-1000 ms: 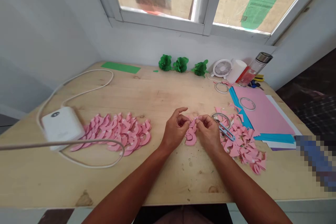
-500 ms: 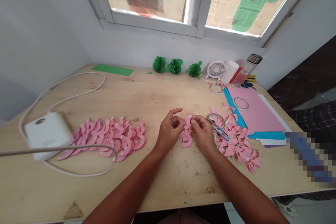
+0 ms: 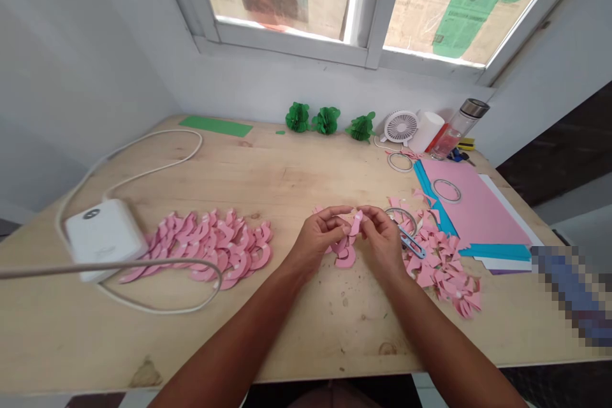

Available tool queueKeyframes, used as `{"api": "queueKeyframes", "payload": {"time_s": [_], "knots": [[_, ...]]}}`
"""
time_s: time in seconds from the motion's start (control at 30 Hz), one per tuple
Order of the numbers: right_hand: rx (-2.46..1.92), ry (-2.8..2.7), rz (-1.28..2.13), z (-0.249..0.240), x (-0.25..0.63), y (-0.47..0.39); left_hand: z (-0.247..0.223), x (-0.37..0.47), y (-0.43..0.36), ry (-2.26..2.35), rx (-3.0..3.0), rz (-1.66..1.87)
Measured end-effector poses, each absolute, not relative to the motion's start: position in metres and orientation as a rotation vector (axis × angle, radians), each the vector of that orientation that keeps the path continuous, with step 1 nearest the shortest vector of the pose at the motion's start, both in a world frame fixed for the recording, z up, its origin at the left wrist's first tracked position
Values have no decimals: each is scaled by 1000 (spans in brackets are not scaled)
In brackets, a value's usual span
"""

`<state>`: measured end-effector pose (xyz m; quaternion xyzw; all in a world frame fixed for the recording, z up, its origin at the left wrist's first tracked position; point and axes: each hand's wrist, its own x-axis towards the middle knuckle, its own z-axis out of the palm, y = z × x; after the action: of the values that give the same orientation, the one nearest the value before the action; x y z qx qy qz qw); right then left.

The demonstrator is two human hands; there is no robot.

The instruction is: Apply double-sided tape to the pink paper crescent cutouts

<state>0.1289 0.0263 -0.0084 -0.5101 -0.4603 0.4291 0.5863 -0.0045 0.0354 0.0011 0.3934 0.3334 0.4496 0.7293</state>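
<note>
A small pink paper piece [image 3: 356,222] is held up between my two hands over the middle of the table. My left hand [image 3: 321,234] pinches it from the left, fingers curled. From the right, my right hand [image 3: 382,234] grips it between thumb and fingertips. Curved pink cut-outs [image 3: 345,259] lie just below the fingers. To the left spreads a pile of overlapping pink curved pieces [image 3: 229,245]. Beside my right hand are a light blue cutter [image 3: 412,243], partly behind the fingers, and a heap of pink scraps [image 3: 444,268].
A white power box [image 3: 106,236] with a looping cable stands at the left. Green paper balls [image 3: 326,120], a small fan [image 3: 401,127] and a bottle [image 3: 461,127] line the back. Pink sheets [image 3: 482,204], blue strips and a ring lie at the right.
The view has shifted, so the table's contents appear slightly further right. My left hand's raised index finger has bent in toward the pink piece, and both hands' fingertips are closer together.
</note>
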Motion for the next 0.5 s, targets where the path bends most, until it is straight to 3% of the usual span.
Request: {"api": "queueKeyframes", "payload": {"time_s": [0.5], "knots": [[-1278, -1360, 682, -8, 132, 23, 1, -3, 34, 742, 952, 982]]}}
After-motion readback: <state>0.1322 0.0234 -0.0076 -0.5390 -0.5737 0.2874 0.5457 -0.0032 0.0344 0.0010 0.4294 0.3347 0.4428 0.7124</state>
